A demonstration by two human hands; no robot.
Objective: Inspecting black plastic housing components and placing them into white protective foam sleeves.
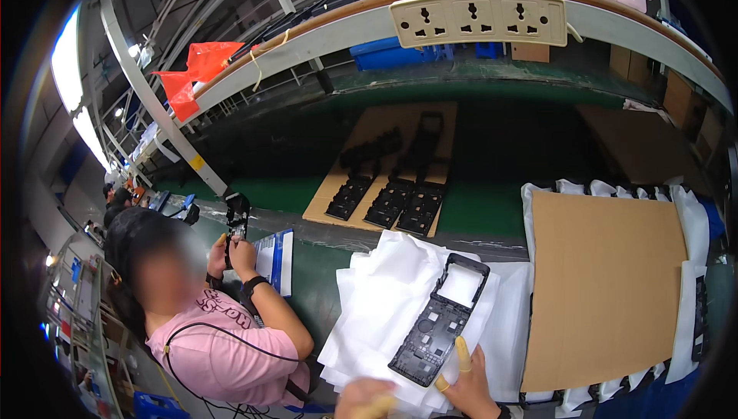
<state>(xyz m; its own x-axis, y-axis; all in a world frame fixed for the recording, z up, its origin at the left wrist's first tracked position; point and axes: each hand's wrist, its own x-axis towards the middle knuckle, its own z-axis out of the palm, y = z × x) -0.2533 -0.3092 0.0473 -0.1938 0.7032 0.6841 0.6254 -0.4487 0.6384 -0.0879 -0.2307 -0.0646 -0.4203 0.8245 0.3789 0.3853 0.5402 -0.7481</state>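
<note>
A long black plastic housing (434, 330), with a rectangular window at its far end and its ribbed inner side up, lies slanted over a pile of white wrapping sheets (361, 304). At its lower right edge my right hand (469, 388) grips it, with yellow finger cots on the fingers that show. My left hand (365, 400) is low in the view, just left of the housing's near end and apart from it. Motion smears its fingers, though a yellow patch shows there.
A cardboard sheet (607, 280) tops a stack with white wraps to the right. Several black housings (388, 202) lie on cardboard (327, 181) beyond. A co-worker (223, 342) at left handles a dark part (237, 215) beside a blue-and-white box (280, 261). A socket strip (477, 19) hangs overhead.
</note>
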